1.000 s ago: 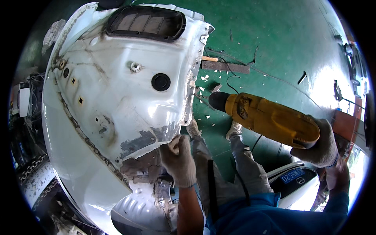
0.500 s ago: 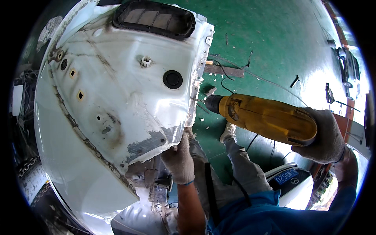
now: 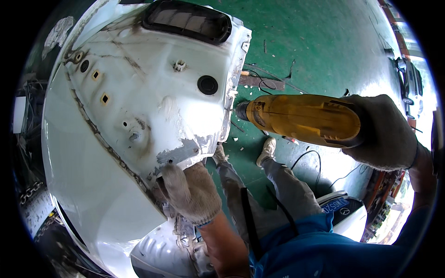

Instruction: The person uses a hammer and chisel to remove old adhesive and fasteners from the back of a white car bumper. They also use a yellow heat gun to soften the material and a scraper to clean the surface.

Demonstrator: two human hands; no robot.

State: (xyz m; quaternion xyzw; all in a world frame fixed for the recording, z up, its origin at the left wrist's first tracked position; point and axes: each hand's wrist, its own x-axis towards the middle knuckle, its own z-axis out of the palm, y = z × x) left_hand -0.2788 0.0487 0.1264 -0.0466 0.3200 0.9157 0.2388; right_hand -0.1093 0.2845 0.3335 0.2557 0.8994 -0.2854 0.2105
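A grey knit glove covers my right hand (image 3: 387, 132), which is closed round the rear of a worn yellow power drill (image 3: 301, 118). The drill lies level, its dark chuck (image 3: 241, 111) pointing left at the right edge of a white car body panel (image 3: 153, 104); whether the bit touches the metal I cannot make out. My left hand (image 3: 192, 192), gloved too, is closed at the panel's lower corner, beside a scraped grey patch (image 3: 178, 153). Its thumb side lies over the edge, while the other fingers are partly hidden.
A dark vent (image 3: 187, 23) and a round black plug (image 3: 207, 85) sit in the panel. Cables (image 3: 320, 162), a wooden strip (image 3: 262, 82) and scraps lie on the green floor (image 3: 306, 46). Part of a white car (image 3: 345, 217) stands behind my legs, with another car (image 3: 409, 83) far right.
The drill and my right hand have risen in view, the chuck coming slightly left toward the panel's edge. My left hand has shifted left along the lower edge, its thumb side now over the corner.
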